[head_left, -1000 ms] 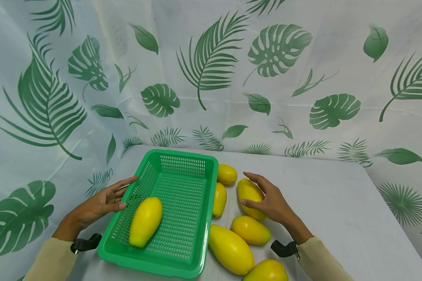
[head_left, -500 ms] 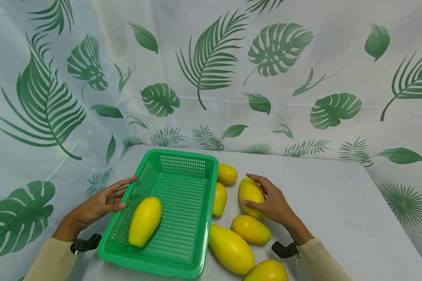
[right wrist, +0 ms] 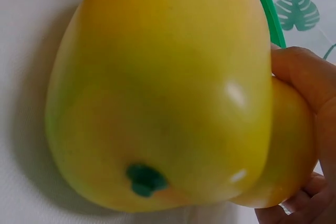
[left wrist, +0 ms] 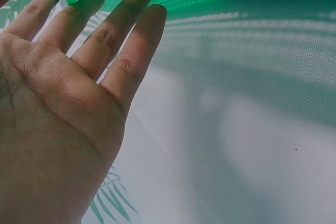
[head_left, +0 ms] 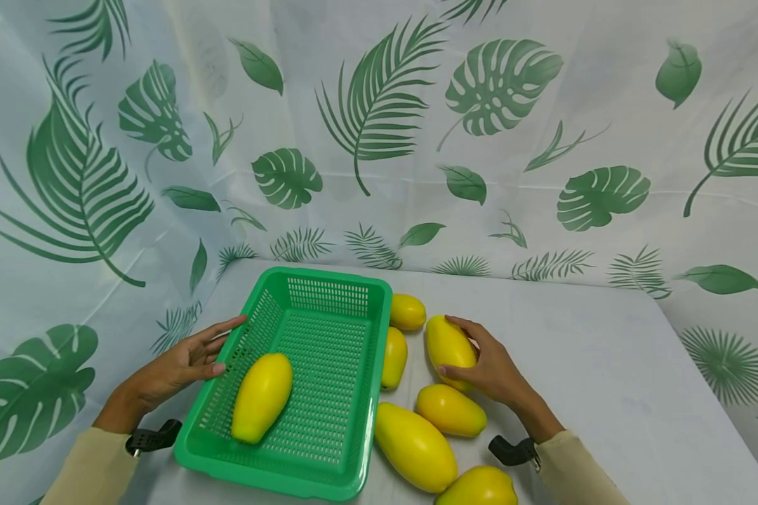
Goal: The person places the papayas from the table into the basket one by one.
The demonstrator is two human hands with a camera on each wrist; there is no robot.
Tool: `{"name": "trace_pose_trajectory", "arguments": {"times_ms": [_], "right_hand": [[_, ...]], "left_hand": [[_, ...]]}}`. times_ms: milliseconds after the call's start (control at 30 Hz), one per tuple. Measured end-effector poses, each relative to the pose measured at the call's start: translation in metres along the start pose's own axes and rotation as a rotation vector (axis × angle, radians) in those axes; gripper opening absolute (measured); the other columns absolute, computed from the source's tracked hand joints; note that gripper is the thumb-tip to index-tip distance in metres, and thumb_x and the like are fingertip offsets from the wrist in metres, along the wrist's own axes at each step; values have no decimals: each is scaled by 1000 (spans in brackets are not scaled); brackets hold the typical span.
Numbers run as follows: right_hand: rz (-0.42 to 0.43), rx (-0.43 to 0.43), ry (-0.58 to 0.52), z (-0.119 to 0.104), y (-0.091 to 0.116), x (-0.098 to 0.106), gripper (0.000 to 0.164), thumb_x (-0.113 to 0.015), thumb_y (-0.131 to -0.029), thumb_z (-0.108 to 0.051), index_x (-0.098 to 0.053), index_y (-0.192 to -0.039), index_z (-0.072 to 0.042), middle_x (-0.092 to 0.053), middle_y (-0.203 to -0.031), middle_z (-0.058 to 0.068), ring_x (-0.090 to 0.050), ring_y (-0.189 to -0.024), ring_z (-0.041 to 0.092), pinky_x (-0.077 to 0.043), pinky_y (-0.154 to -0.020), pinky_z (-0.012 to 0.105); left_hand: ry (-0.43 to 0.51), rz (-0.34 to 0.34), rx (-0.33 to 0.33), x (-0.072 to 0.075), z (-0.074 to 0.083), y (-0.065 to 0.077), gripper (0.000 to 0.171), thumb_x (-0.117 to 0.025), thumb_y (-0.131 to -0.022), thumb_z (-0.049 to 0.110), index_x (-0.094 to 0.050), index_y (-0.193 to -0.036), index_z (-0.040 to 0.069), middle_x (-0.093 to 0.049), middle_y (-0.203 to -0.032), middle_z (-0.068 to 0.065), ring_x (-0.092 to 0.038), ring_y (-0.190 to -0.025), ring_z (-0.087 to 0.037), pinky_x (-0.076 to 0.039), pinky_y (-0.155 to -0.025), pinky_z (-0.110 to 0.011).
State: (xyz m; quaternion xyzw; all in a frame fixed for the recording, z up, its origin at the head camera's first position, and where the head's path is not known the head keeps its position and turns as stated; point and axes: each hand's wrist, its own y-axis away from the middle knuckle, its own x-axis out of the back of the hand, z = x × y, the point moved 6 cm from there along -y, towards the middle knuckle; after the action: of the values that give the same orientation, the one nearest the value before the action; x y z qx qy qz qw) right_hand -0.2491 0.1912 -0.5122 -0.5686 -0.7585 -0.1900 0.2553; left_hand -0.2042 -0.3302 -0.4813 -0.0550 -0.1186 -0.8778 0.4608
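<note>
In the head view, a yellow papaya (head_left: 262, 398) lies in the left part of a green plastic basket (head_left: 382, 337). My left hand (head_left: 180, 365) touches the basket's left side, its straight fingers (left wrist: 128, 69) lying against the slotted wall in the left wrist view. Right of the basket, my right hand (head_left: 493, 363) grips another papaya (head_left: 448, 347) with the thumb on the near side and the fingers round the far side. A nearer papaya (right wrist: 163, 93) fills much of the right wrist view, partly hiding the gripped papaya (right wrist: 291, 145) behind it.
Along the basket's right side lie several more papayas, among them a small one (head_left: 408, 312), a medium one (head_left: 451, 412) and a large one (head_left: 417, 449). One papaya (head_left: 480, 487) is cut off at the bottom edge. A leaf-printed cloth (head_left: 379, 140) surrounds the white tabletop (head_left: 606, 365).
My right hand has drawn its fingers in round the papaya, which has shifted slightly. My left hand and the basket have stayed in place.
</note>
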Motion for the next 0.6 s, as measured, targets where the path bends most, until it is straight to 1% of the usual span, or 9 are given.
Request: {"name": "trace_pose_trajectory", "arguments": {"times_ms": [133, 267, 400, 600], "right_hand": [[-8, -40, 12, 2, -1, -2, 94, -91, -84, -44, -41, -163, -32, -45, -165, 9, -54, -138, 34, -44, -117, 68], [-21, -66, 21, 2, -1, -2, 93, -90, -85, -46, -40, -162, -35, -45, -166, 8, -55, -138, 36, -49, -113, 64], [-18, -63, 15, 1, -1, -1, 91, -89, -85, -45, -41, -162, -34, -47, -165, 7, -55, -138, 37, -54, -109, 60], [12, -67, 19, 3, -1, 0, 90, -89, -86, -43, -42, -162, -33, -49, -162, 8, -56, -138, 36, -54, -109, 60]], "left_hand": [[5, 2, 8, 0, 0, 1, 78, -52, -111, 5, -12, -173, 30, 4, -182, -8, 10, -160, -59, -15, -114, -89], [7, 4, 11, 0, -1, 1, 78, -52, -111, 6, -11, -173, 30, 3, -182, -8, 9, -160, -58, -16, -114, -89], [8, 6, 11, 0, -1, 1, 78, -52, -111, 6, -12, -173, 30, 4, -182, -8, 9, -160, -58, -16, -115, -88], [5, 3, 5, 0, -1, 0, 78, -52, -111, 6, -12, -173, 31, 3, -182, -8, 10, -160, -58, -15, -115, -88]]}}
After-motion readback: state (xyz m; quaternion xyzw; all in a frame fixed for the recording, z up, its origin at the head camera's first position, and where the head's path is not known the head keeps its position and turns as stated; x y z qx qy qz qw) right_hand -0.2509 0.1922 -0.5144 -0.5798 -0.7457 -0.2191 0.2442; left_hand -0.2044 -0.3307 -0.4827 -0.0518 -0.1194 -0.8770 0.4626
